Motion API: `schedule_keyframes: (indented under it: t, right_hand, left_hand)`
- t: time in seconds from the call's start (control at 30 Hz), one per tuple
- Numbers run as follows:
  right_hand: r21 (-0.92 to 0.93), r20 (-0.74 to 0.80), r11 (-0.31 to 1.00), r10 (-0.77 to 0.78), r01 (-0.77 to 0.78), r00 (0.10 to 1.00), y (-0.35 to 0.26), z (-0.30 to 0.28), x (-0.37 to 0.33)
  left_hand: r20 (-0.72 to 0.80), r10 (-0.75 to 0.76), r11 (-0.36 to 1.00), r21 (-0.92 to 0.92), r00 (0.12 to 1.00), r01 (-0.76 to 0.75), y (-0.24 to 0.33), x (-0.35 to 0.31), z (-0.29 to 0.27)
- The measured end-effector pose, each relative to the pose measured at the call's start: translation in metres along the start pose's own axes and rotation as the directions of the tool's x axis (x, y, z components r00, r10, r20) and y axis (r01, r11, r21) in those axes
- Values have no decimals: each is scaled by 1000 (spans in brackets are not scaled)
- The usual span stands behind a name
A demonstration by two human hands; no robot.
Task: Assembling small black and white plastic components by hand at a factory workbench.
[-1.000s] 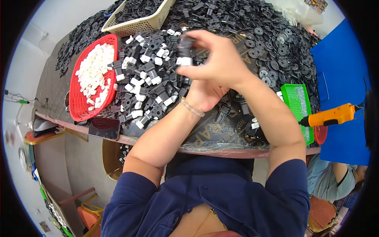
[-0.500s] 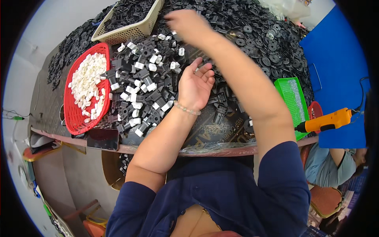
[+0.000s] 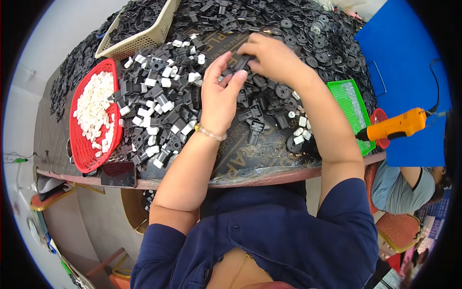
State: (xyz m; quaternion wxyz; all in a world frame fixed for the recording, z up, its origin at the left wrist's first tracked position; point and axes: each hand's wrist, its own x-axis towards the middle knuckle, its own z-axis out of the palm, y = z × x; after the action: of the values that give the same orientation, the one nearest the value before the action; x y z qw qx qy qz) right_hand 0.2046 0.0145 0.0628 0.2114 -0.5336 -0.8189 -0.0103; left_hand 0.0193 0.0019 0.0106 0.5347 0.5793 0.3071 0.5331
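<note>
Black plastic parts (image 3: 250, 60) are what both hands are busy with, near the far middle of the worktop (image 3: 250, 166).

Going left to right: along the left edge a red basket (image 3: 77, 144) holds a heap of small white clips (image 3: 94, 111), so plenty of those look yet to be used. A dark phone (image 3: 118, 174) lies at the near edge below it. At the far left corner a beige basket (image 3: 132, 41) holds black pieces. Next comes a wide pile of joined pieces (image 3: 159, 103), black with white ends, which I take to be the finished share; it is already large.

The left hand (image 3: 219, 94) stands open, fingers loosely spread, fingertips touching the black part between the 2 hands. The right hand (image 3: 272, 58) pinches that same part from above with curled fingers.

Beyond and right of the hands, loose black rings and brackets (image 3: 313, 33) cover the far side thickly, so much seems left. Toward the right edge sits a green tray (image 3: 349, 103) of small screws, with an orange power screwdriver (image 3: 397, 125) hanging just beside it. Another person's arm (image 3: 411, 176) shows below the right corner.
</note>
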Motion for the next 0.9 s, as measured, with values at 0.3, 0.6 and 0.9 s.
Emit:
schedule_keyframes:
  t: [0.3,0.6,0.9]
  right_hand:
    - [290,76,866,404,-408,912,17,-44,-92]
    - [29,402,833,496,-552,770,41,-30,-115]
    - [-70,101,922,387,-382,916,56,3,-117]
  left_hand:
    - [336,-316,869,-272,888,412,19,-8,8]
    - [400,-393,646,-521,828,558,4,-3,2]
    - [367,-356,631,-584,859,511,-3,1,-1]
